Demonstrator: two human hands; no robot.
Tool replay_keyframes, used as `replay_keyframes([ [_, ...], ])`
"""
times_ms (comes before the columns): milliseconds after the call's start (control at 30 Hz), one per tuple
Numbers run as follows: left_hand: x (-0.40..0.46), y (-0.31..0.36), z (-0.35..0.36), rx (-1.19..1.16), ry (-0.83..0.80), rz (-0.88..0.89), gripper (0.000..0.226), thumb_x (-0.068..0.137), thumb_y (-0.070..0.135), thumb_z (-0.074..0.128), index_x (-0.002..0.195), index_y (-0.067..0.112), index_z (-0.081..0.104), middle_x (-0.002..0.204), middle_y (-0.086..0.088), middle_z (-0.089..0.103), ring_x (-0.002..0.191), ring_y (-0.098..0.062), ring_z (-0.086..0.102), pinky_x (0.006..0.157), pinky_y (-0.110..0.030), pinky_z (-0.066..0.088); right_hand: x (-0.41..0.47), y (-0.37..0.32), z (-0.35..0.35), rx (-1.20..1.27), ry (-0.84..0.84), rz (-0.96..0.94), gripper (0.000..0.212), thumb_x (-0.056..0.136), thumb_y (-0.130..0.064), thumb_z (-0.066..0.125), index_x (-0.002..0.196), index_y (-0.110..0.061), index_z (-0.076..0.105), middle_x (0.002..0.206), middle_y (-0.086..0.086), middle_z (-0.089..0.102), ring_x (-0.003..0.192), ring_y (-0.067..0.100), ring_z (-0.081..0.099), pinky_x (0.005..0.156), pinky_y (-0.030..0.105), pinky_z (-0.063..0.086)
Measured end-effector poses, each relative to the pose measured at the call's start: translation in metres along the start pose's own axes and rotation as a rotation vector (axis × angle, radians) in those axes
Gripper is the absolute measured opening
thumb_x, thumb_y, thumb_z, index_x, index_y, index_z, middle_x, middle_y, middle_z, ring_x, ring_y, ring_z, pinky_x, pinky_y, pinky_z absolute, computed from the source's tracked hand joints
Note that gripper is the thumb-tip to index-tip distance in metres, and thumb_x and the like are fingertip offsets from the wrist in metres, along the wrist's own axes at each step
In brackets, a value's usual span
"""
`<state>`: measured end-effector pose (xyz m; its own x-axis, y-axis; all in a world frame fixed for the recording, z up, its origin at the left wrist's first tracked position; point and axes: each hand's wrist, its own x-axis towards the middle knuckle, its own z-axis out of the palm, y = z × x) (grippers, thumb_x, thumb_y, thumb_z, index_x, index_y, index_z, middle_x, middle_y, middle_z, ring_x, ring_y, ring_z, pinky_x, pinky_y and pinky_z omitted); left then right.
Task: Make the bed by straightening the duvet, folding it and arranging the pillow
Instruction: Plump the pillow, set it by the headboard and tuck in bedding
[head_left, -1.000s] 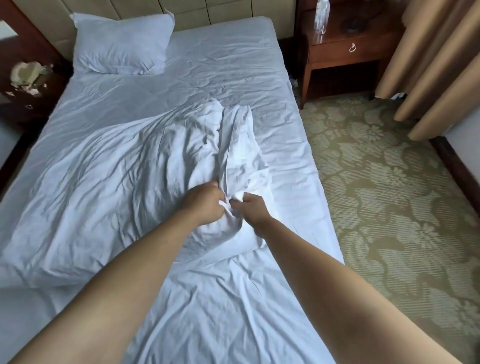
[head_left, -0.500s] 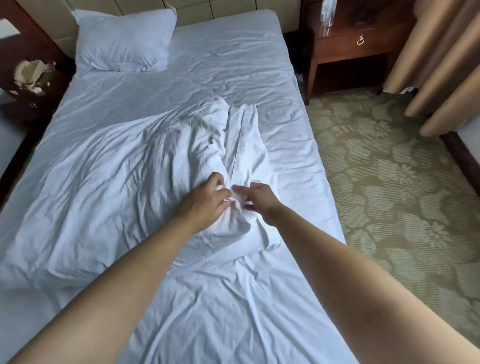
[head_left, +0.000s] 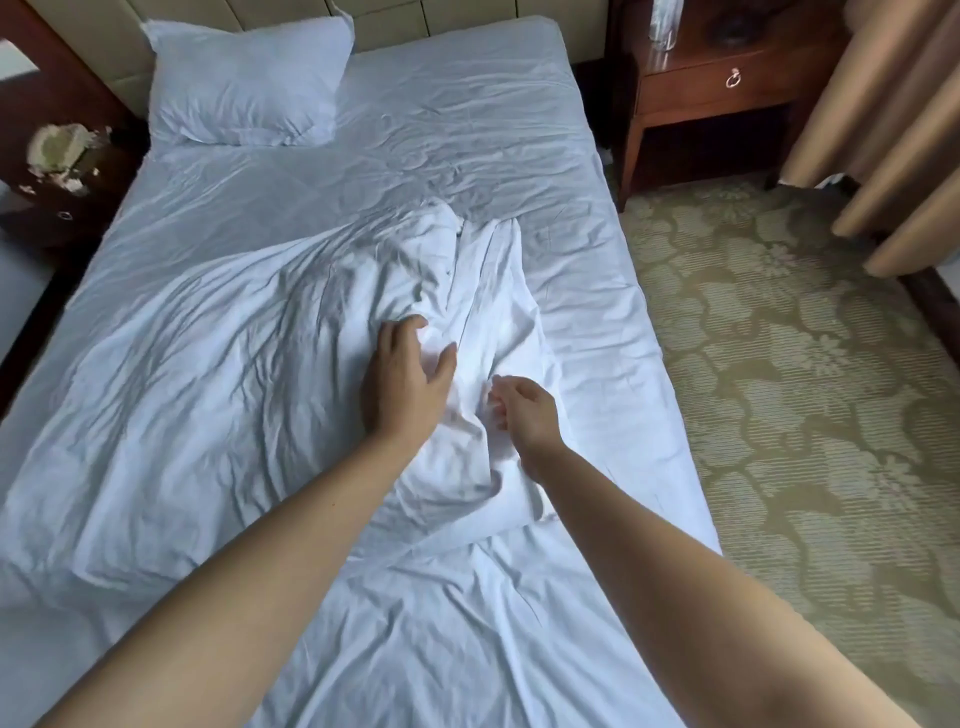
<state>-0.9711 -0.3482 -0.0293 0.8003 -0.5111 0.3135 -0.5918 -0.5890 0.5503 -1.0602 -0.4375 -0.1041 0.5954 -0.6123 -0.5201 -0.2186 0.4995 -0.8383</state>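
White duvet (head_left: 218, 364) rumpled; left hand (head_left: 402, 379) fingers spread, right hand (head_left: 522, 410) fingers loosely curled.

No text, label, brand or number can be read anywhere; the bottle (head_left: 664, 23) at the upper right is perhaps labelled, but too blurred.

Both hands released the bunched fold of the duvet (head_left: 223, 364) that they had gripped one second earlier. The left hand (head_left: 402, 382) opened, its fingers spread and extended toward the far side, resting over the raised ridge of fabric. The right hand (head_left: 522, 410) separated from the left and shifted slightly to the right, its fingers loosely curled above the cloth. The gathered fold between the hands relaxed and spread wider. The camera view tilted, showing more of the far end of the bed (head_left: 467, 119).
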Motion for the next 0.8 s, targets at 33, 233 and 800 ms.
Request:
replay_keyframes([
  [33, 0.009, 0.005, 0.003, -0.014, 0.032, -0.168, 0.045, 0.081, 0.037, 0.065, 0.115, 0.009, 0.054, 0.108, -0.014, 0.057, 0.095, -0.034, 0.059, 0.078, -0.04, 0.049, 0.002, -0.005, 0.0, -0.065, 0.02, -0.054, 0.008, 0.09, -0.02, 0.06, 0.084, -0.017, 0.063, 0.076, -0.004, 0.06, 0.07, 0.013, 0.054, 0.076, 0.032, 0.047],
  [233, 0.033, 0.004, 0.007, 0.307, -0.26, -0.461, 0.051, 0.079, 0.047, 0.067, 0.112, 0.009, 0.056, 0.112, -0.012, 0.065, 0.104, -0.033, 0.062, 0.08, -0.035, 0.049, 0.005, -0.021, 0.013, -0.168, -0.064, -0.262, 0.038, 0.101, -0.021, 0.045, 0.138, -0.011, 0.049, 0.129, -0.01, 0.049, 0.121, 0.003, 0.044, 0.108, 0.021, 0.031],
  [800, 0.044, -0.02, 0.005, -0.108, -0.464, -0.288, 0.026, 0.084, 0.041, 0.064, 0.076, 0.017, 0.061, 0.064, 0.007, 0.053, 0.065, -0.014, 0.051, 0.065, -0.029, 0.039, 0.03, -0.007, 0.019, -0.139, 0.173, -0.061, 0.026, 0.093, -0.01, 0.048, 0.112, -0.015, 0.067, 0.101, 0.001, 0.065, 0.093, 0.018, 0.06, 0.083, 0.033, 0.05],
])
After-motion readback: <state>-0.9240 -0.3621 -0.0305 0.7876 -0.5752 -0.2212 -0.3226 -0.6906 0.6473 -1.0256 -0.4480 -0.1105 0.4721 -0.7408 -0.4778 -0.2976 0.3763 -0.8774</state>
